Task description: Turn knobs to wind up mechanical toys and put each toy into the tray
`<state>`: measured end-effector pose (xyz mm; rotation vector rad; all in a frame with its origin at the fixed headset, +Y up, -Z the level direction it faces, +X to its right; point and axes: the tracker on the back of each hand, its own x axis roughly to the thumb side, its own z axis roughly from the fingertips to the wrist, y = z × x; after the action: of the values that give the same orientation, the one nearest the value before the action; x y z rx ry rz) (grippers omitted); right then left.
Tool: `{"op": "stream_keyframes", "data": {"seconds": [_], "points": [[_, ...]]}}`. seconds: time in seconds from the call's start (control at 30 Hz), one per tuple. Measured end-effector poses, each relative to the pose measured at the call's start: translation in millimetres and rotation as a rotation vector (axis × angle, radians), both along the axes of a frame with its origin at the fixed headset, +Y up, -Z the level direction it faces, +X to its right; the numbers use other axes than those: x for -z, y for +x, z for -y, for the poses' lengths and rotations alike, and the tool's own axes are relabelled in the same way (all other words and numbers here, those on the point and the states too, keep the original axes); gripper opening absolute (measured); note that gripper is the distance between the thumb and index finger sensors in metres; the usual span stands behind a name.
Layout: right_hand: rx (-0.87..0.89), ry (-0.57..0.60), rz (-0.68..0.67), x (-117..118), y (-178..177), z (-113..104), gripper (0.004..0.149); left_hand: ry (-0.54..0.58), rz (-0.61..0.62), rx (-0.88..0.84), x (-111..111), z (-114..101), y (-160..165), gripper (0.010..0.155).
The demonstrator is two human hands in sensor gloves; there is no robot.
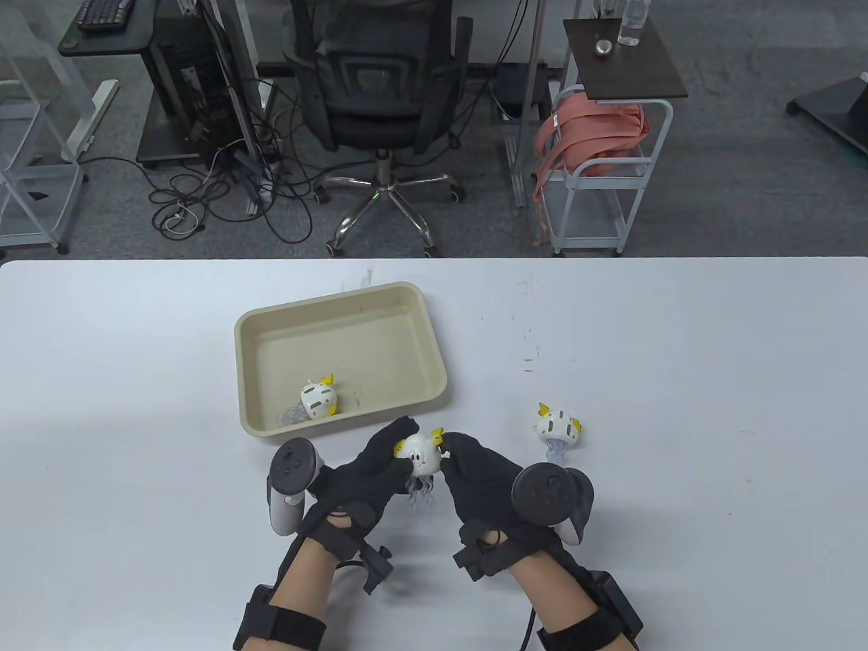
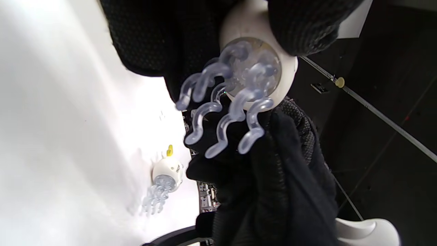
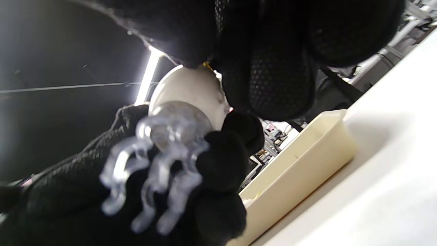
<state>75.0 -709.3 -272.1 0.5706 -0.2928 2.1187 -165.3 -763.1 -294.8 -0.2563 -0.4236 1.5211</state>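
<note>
Both hands meet just in front of the tray, holding one jellyfish toy above the table. The left hand has its fingers curled round the white body, and the right hand pinches at the yellow knob on the toy's side — winding seems to be under way. In the wrist views the clear tentacles dangle free beneath the body, brushing the left glove.

The risks I see are small ones. The body is smooth and round, so if the left grip slackens while the right twists, the toy could spin in the glove instead of winding, or pop out and drop onto the table. A tentacle could also snag between gloved fingers. Overwinding might strain the spring.

One toy already lies in the tray's near corner; another waits on the table just right of the right hand — a wide swing of that wrist's tracker could knock it away.
</note>
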Motion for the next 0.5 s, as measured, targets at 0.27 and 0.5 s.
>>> {"op": "stream_keyframes", "data": {"seconds": [0.27, 0.5], "points": [[-0.13, 0.23, 0.066, -10, -1, -10, 0.045, -0.099, 0.078, -0.126, 1, 6, 6, 0.069], [-0.099, 0.19, 0.098, -6, 4, -10, 0.044, -0.082, 0.091, -0.085, 0, 6, 10, 0.069]]}}
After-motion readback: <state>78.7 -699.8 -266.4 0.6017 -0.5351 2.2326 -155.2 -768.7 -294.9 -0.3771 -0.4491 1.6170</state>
